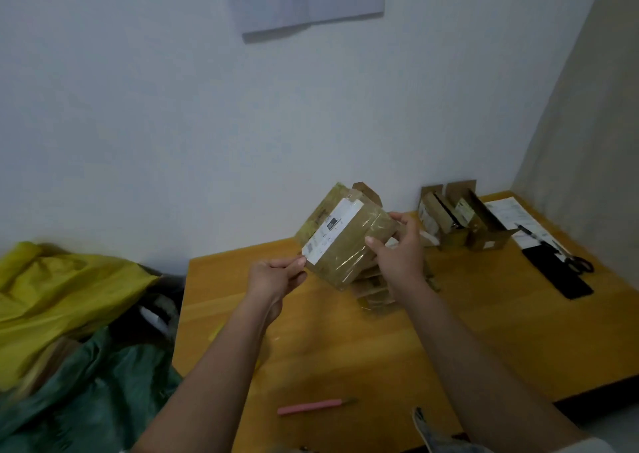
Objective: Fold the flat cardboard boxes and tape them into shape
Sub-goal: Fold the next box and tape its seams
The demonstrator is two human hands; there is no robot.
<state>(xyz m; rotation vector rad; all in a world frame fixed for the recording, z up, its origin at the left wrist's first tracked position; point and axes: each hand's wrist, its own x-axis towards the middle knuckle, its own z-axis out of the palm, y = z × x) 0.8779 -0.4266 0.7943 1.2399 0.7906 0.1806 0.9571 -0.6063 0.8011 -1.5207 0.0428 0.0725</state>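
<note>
Box held up off the wooden table

Right hand [397, 245] grasps the brown, tape-wrapped cardboard box [345, 241] steady; left hand [276, 276] pinches its white label corner, probably to peel it.

Both bare forearms reached forward and up from the lower edge of view. The left hand [276, 278] was raised with fingers curled, thumb and fingertips pinching together. The right hand [401, 250] sat higher, back toward the camera, fingers curled in a grip.
</note>
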